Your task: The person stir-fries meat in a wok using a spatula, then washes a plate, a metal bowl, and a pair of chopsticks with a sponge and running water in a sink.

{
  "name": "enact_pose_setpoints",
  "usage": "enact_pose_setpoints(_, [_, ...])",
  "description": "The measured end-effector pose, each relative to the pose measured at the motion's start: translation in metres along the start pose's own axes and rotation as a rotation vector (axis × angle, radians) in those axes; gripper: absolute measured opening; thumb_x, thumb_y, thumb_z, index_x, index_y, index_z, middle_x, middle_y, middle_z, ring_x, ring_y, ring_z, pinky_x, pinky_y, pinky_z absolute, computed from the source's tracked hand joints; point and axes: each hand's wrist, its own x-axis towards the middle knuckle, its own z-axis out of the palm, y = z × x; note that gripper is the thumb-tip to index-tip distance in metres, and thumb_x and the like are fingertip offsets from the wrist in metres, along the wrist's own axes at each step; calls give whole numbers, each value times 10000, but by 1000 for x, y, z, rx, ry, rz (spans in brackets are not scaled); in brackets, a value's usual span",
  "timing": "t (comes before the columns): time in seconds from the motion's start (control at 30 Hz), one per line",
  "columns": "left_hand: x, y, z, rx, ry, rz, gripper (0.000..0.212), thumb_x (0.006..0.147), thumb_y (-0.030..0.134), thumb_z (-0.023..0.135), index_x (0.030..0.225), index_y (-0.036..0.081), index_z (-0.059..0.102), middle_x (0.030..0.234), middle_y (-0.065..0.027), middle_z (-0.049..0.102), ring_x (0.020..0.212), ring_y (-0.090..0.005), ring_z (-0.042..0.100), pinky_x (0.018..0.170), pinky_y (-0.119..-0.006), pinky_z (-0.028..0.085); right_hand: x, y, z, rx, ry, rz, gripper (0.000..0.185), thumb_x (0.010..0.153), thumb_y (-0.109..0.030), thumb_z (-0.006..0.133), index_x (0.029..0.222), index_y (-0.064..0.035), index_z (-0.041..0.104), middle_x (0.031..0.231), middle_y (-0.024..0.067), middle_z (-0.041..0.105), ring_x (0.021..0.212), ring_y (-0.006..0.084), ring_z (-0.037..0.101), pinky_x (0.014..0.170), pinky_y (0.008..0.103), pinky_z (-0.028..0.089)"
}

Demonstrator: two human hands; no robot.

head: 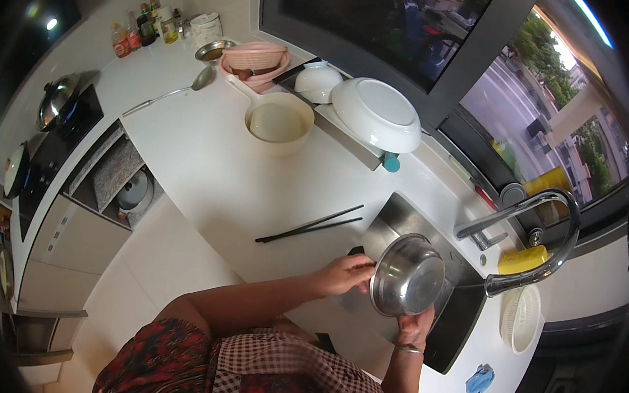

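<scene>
Both hands hold a stainless steel bowl tilted over the sink, with its outer base turned toward the faucet. My left hand grips the rim on the left side; some of its fingers are hidden inside the bowl. My right hand supports the bowl from its lower edge, and the fingers are partly covered by it. The bowl's inside is out of sight. The chrome gooseneck faucet arches over the sink's right side. A pair of black chopsticks lies on the white countertop to the left.
Behind are a cream saucepan, a metal ladle, pink baskets and an upturned white dish on a rack. A yellow bottle, white basket and blue cloth are right. The cooktop is left.
</scene>
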Motion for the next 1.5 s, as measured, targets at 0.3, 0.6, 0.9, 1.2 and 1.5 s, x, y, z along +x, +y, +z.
enact_pose_setpoints(0.3, [-32, 44, -11, -212, 115, 93, 205, 1007, 247, 453, 943, 54, 484, 606, -37, 520, 465, -106, 490, 446, -257, 399, -6, 6, 57, -112, -34, -36, 379, 988, -309, 429, 1244, -47, 528, 1227, 100, 589, 1079, 257, 588, 898, 418, 504])
enact_pose_setpoints(0.6, [15, 188, -181, -688, 527, 428, 107, 933, 139, 539, 874, 53, 561, 733, -34, 560, 571, -115, 545, 486, -251, 495, -23, 31, 26, -836, 58, -58, 305, 924, -233, 627, 1167, -52, 603, 961, 29, 636, 784, 139, 620, 693, 263, 491])
enact_pose_setpoints(0.9, [109, 228, -273, -868, 742, 493, 85, 939, 14, 405, 995, 7, 468, 756, -64, 539, 609, -145, 560, 582, -328, 563, -54, 71, -18, -1407, 111, -334, 244, 870, -170, 645, 1066, -25, 651, 964, 75, 664, 758, 147, 657, 683, 285, 518])
enact_pose_setpoints(1.2, [149, 217, -270, -921, 781, 552, 212, 933, 268, 615, 1002, 99, 507, 765, -39, 560, 593, -155, 558, 578, -332, 569, -67, 85, 8, -1784, 98, -567, 181, 834, -127, 650, 996, -51, 669, 921, 125, 667, 712, 240, 670, 645, 346, 540])
enact_pose_setpoints(1.5, [136, 203, -293, -662, 750, 473, 292, 989, 311, 505, 1196, 106, 483, 1035, -139, 576, 782, -318, 625, 622, -425, 593, -63, 86, 14, -1752, 63, -626, 186, 829, -109, 656, 1015, -103, 641, 935, 123, 656, 708, 260, 666, 624, 369, 526])
